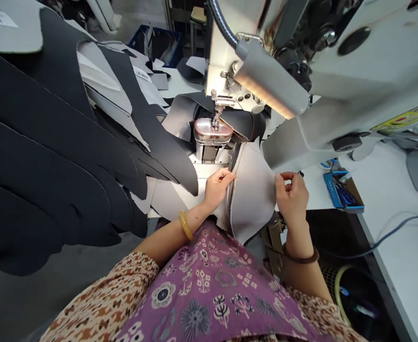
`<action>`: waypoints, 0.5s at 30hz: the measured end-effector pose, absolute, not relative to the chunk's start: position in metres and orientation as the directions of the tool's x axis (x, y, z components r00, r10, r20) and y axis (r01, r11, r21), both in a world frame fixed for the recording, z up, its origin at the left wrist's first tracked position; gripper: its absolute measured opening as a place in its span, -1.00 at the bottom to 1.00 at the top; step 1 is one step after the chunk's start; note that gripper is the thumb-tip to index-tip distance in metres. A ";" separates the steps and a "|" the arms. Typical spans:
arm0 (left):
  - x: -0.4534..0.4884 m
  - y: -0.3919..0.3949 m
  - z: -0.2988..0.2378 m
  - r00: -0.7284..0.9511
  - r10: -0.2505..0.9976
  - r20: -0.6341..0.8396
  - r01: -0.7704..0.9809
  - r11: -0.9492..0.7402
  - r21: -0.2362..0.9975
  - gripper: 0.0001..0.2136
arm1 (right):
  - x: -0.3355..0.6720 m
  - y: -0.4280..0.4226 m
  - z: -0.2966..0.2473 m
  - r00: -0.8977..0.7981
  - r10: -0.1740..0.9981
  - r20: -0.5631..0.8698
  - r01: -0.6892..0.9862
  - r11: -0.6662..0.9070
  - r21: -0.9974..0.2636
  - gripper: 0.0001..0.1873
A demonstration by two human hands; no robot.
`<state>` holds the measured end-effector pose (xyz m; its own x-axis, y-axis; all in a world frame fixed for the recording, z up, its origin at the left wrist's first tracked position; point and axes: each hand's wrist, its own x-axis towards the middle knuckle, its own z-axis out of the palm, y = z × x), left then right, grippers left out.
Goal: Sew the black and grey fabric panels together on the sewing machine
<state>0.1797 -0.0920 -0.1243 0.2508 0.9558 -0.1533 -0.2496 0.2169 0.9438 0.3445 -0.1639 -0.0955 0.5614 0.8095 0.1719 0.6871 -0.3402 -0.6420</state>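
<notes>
A sewn grey fabric panel (pixel 253 185) with a seam down its left side lies in front of the sewing machine (pixel 214 130). My left hand (pixel 218 187) pinches the panel's seamed left edge between thumb and fingers. On the opposite side, my right hand (pixel 292 194) is closed with its fingertips at the panel's right edge. Orange thread (pixel 234 130) runs from the needle area down to the top of the seam. Behind the presser foot (pixel 216 116) lies more dark, stitched material (pixel 244 124).
Large dark cut pieces (pixel 52 156) are layered at left, with white labelled pieces among them. A lamp (pixel 271 78) hangs over the needle. At right stand a small blue box (pixel 344 192) of tools and a cable (pixel 390 240). A blue crate (pixel 175 50) sits behind.
</notes>
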 end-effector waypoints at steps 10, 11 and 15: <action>0.178 -0.080 -0.142 0.295 0.892 -0.342 -0.471 0.447 0.761 -0.73 | 0.288 -0.172 -0.080 0.099 0.994 0.051 0.588 -0.017 -0.808 -0.42; 0.178 -0.080 -0.144 0.298 0.892 -0.341 -0.468 0.448 0.762 -0.74 | 0.282 -0.168 -0.077 -0.032 0.999 0.040 0.627 0.051 -0.777 -0.40; 0.175 -0.087 -0.148 0.306 0.906 -0.292 -0.435 0.406 0.804 -0.83 | 0.272 -0.152 -0.073 -0.318 0.948 -0.028 0.733 0.226 -0.642 -0.32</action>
<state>0.1749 -0.0871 -0.1477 0.3061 0.9062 -0.2919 -0.4349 0.4058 0.8039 0.2719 -0.1520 -0.0734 -0.3175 0.9478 -0.0284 0.7326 0.2262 -0.6419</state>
